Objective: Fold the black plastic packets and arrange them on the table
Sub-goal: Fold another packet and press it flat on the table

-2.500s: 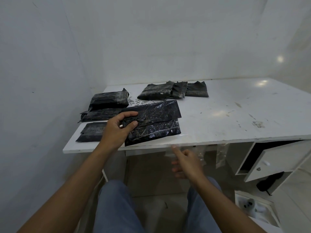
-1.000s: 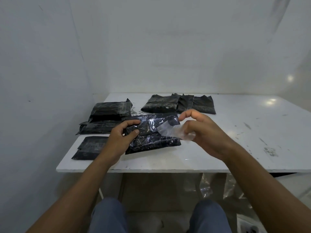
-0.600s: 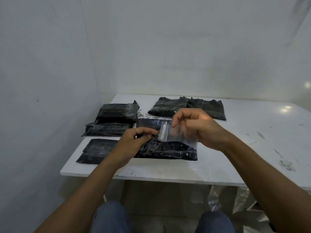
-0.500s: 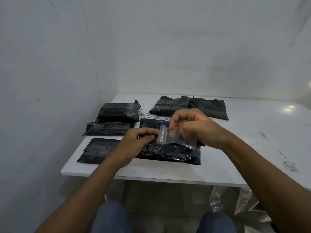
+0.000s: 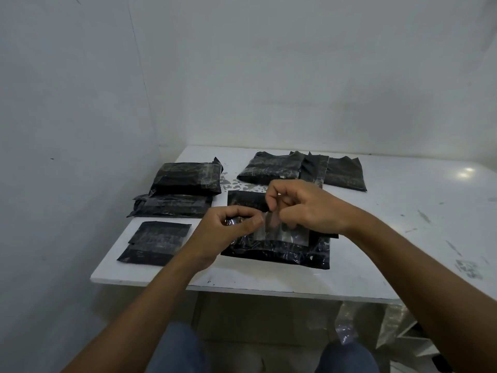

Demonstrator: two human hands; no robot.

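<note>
A black plastic packet [image 5: 279,251] lies folded on the white table [image 5: 376,259] in front of me. A strip of clear tape [image 5: 285,232] lies across it, its left end lifted. My left hand [image 5: 228,230] pinches that left end of the tape, fingers curled, over the packet's left part. My right hand [image 5: 309,208] is just right of it, fingers curled and pinching the tape from above. Other folded black packets lie around: one at the front left [image 5: 156,242], a stack of two at the left [image 5: 185,184], and several at the back [image 5: 301,168].
Bare walls close in at the left and behind the table. The table's right half [image 5: 416,200] holds only scuff marks. Clear plastic hangs below the table's front edge at the right [image 5: 349,324]. My knees show at the bottom.
My right hand came up from under the table with a clear tape strip and laid it across the packet. My left hand shifted from holding the packet to pinching the tape's end.
</note>
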